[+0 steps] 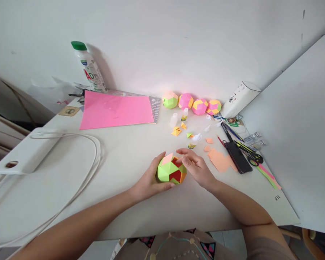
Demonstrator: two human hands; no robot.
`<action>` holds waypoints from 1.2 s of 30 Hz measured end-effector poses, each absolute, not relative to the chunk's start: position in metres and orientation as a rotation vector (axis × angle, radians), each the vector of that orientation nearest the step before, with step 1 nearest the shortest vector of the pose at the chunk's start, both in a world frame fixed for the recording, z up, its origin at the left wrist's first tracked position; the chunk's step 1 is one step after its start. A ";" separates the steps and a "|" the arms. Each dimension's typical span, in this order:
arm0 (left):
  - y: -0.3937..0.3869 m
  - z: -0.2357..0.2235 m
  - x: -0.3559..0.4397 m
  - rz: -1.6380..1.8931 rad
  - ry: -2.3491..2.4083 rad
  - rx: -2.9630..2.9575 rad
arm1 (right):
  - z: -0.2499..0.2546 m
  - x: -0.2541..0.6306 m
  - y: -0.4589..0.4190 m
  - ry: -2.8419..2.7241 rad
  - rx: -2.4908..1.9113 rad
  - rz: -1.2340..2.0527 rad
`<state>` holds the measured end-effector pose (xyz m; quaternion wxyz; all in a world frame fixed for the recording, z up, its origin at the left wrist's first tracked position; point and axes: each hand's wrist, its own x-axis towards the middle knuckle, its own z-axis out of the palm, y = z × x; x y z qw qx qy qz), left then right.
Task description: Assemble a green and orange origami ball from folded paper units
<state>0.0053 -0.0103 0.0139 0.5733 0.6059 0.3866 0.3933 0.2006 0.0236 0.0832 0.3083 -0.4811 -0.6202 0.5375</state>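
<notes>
Looking at a white surface, with pink sheet at 10 o'clock from mid-view. Got left grip wrapped round a ball near 6, right grip loosely spread at the ball's 2 o'clock, can't tell if touching. Seeing peach paper at 4, scraps at 3.

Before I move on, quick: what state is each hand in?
Left hand: closed, holding the faceted paper ball from its left side.
Right hand: partly curled at the ball's right side; whether it grips cannot be told.
</notes>
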 end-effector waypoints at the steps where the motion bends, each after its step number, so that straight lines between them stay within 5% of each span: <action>1: -0.009 0.015 0.006 0.935 0.880 1.362 | 0.083 0.201 0.024 -1.641 -1.253 1.375; 12: -0.009 0.004 0.002 1.219 1.107 1.652 | 0.076 0.205 0.025 -1.945 -1.128 1.393; 36: -0.013 0.009 0.001 1.127 1.130 2.311 | 0.070 0.219 0.052 -2.133 -0.889 1.433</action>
